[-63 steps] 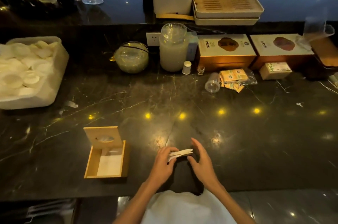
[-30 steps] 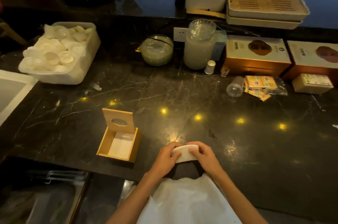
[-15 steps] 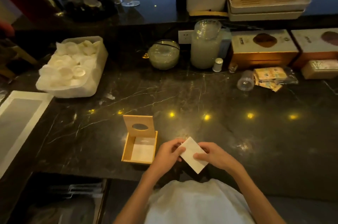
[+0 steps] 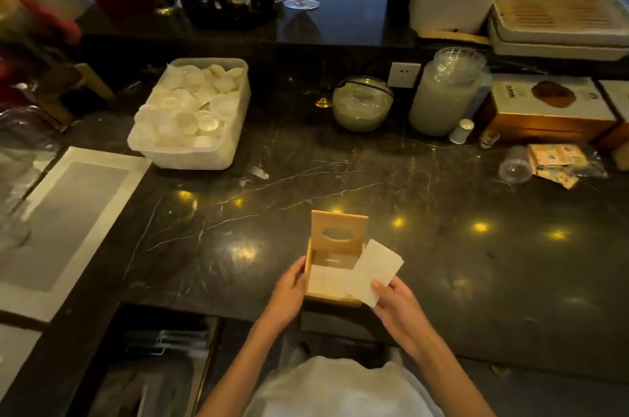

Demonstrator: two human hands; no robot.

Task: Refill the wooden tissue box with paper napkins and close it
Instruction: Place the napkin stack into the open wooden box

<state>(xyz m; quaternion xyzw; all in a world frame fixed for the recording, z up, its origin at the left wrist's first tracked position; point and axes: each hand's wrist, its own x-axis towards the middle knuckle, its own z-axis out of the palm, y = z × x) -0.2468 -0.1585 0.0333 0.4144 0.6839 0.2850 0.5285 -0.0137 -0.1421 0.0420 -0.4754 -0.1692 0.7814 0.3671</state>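
Note:
The wooden tissue box [image 4: 332, 296] stands near the counter's front edge. Its lid [image 4: 338, 236], with an oval slot, is raised upright at the back. White napkins lie inside. My left hand [image 4: 291, 287] rests against the box's left wall, fingers on the rim. A stack of white paper napkins [image 4: 372, 272] hangs tilted over the box's right side, pinched at its lower corner by my right hand [image 4: 394, 304].
A white plastic tub of small white cups [image 4: 194, 113] sits at the back left. A glass bowl [image 4: 362, 103], a tall jar [image 4: 442, 93] and gift boxes [image 4: 551, 110] line the back. A sink [image 4: 64, 222] lies to the left, and a tipped cup [image 4: 514, 168] with sachets to the right.
My left hand let go of the napkin stack and took the box's left side. My right hand carried the stack over the open box. The view shifted left.

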